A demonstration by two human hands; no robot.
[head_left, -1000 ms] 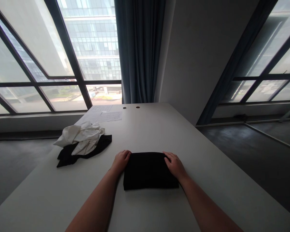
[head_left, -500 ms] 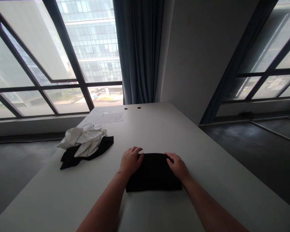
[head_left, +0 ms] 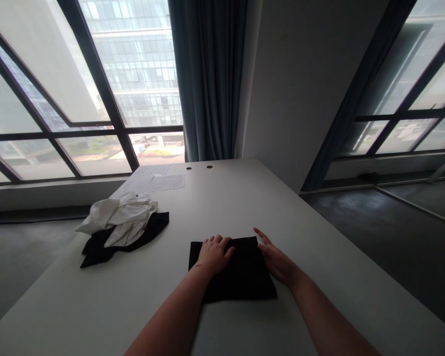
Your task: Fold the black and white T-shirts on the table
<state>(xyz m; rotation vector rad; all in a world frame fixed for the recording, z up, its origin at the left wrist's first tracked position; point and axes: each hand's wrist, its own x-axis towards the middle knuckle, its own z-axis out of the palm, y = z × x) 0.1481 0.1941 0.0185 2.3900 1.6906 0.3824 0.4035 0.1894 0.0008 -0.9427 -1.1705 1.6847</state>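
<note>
A folded black cloth (head_left: 241, 277) lies flat on the white table (head_left: 141, 306) in front of me. My left hand (head_left: 215, 253) rests on its upper middle part, the fingers laid out over the far edge. Beside the cloth's right edge is my right hand (head_left: 276, 259), its fingers apart and the fingertips near the far right corner. Whether those fingertips touch the cloth is hard to tell. Neither hand grips anything.
A crumpled white cloth (head_left: 124, 217) lies over another black cloth (head_left: 100, 249) on the table's left side. Behind them are paper sheets (head_left: 166, 182). Two round holes sit near the far edge, by a blue curtain (head_left: 211, 89).
My left hand has moved right, from the cloth's left edge onto its top. My right hand has come off the cloth's far right part to its side. The view has shifted slightly.
</note>
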